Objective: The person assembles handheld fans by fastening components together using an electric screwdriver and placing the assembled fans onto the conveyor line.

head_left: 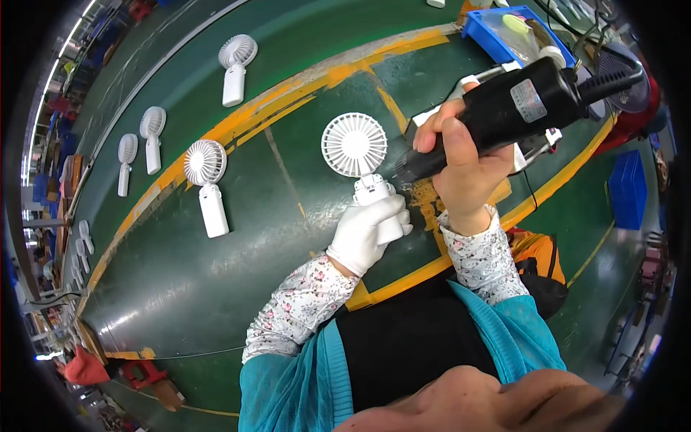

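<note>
My left hand (pixel 367 229), in a white glove, is wrapped round the handle of a small white handheld fan (pixel 355 145). The fan's round grille points away from me, and its hinge shows just above the glove. My bare right hand (pixel 466 162) grips a thick black corded electric screwdriver (pixel 507 108) from below. Its ridged nose slants down toward the hinge, close to its right side; whether a bit touches the fan cannot be made out.
Another white fan (pixel 206 164) lies on the green bench (pixel 165 288) to the left. Several more lie beyond the yellow tape, including a far fan (pixel 238 54). A blue tray (pixel 497 36) with small items stands at the far right. A blue bin (pixel 628 189) is on the right.
</note>
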`<state>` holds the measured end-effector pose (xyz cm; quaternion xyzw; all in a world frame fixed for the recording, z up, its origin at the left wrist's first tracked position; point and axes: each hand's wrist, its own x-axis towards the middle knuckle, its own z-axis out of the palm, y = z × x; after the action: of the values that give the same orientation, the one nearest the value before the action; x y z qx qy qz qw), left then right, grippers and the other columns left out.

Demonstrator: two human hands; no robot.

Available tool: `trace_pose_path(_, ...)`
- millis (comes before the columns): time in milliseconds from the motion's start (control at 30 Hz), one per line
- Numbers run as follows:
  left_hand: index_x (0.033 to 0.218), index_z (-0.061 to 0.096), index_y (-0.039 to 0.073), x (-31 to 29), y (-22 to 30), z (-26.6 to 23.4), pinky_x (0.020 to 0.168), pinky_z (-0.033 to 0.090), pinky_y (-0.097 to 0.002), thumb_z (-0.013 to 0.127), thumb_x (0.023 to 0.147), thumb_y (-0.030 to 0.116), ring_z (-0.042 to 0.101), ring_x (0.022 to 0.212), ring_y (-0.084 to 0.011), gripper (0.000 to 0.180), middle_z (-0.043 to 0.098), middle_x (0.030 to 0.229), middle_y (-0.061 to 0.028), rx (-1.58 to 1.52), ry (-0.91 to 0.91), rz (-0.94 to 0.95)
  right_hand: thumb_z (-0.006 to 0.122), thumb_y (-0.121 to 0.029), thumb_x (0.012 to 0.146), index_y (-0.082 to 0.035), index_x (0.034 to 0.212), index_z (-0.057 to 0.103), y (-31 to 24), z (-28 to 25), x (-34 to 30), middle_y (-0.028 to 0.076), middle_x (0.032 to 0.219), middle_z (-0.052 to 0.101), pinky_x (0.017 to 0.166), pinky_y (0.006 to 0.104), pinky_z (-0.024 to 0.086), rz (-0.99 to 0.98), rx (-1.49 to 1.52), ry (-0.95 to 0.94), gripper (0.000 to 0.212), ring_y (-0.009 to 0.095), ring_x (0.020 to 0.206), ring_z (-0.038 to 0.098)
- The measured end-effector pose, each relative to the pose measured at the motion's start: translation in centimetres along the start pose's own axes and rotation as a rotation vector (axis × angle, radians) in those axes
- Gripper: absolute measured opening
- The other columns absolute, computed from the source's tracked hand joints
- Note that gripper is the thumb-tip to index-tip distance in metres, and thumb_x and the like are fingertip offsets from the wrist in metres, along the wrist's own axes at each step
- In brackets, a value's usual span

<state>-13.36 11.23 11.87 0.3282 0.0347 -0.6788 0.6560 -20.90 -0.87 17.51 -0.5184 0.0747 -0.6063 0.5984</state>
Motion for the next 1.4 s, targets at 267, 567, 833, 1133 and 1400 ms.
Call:
trace_pose_path(267,0.093,0.052,0.005,-0.4,-0.6,-1.0,0.062,0.048,-0.0320,0.060,0.080,0.005,0.055,0.067,-0.0164,0.015,0.055,0.076,-0.0045,0.071,0.003,-0.005,0.053,0.003,0.083,0.001,0.125,0.040,0.3,1.5,-1.6,0.010,0.083,0.057,0.058,0.0329,0.050,-0.021,-0.100,-0.049,0.043,0.018,0.061,0.056)
trace_pose_path(567,0.093,0.055,0.003,-0.3,-0.3,-0.6,0.063,0.047,-0.0310,0.057,0.083,0.006,0.055,0.068,-0.0160,0.011,0.057,0.077,-0.0055,0.132,0.013,0.027,0.052,0.004,0.084,0.002,0.124,0.040,0.6,1.7,-1.5,0.011,0.084,0.057,0.060,0.0326,0.050,-0.067,-0.160,-0.096,0.042,0.017,0.062,0.056)
trace_pose_path(833,0.092,0.053,0.005,-0.9,-0.9,-0.1,0.057,0.049,-0.0303,0.060,0.079,0.001,0.057,0.065,-0.0169,0.015,0.057,0.078,-0.0050,0.066,0.066,0.070,0.053,0.005,0.082,0.004,0.120,0.036,1.6,1.7,-3.3,0.010,0.083,0.055,0.061,0.0293,0.047,0.054,-0.171,-0.115,0.042,0.016,0.061,0.055)
trace_pose_path(1133,0.099,0.055,-0.001,-1.1,-0.2,-0.7,0.065,0.050,-0.0306,0.060,0.083,0.004,0.059,0.073,-0.0168,0.018,0.059,0.084,-0.0079,0.151,-0.019,-0.036,0.057,0.004,0.079,0.005,0.117,0.038,0.8,0.7,-2.4,0.011,0.075,0.054,0.056,0.0300,0.048,-0.086,-0.302,-0.301,0.042,0.018,0.059,0.055)
trace_pose_path(1400,0.103,0.052,0.004,-0.2,-0.8,-1.4,0.070,0.048,-0.0322,0.056,0.081,-0.001,0.056,0.081,-0.0205,0.023,0.055,0.087,-0.0081,-0.420,-0.165,-0.197,0.063,0.005,0.079,0.003,0.095,0.047,-1.3,-0.1,1.2,0.007,0.078,0.059,0.053,0.0235,0.047,-0.258,-0.723,0.077,0.023,0.012,0.059,0.058)
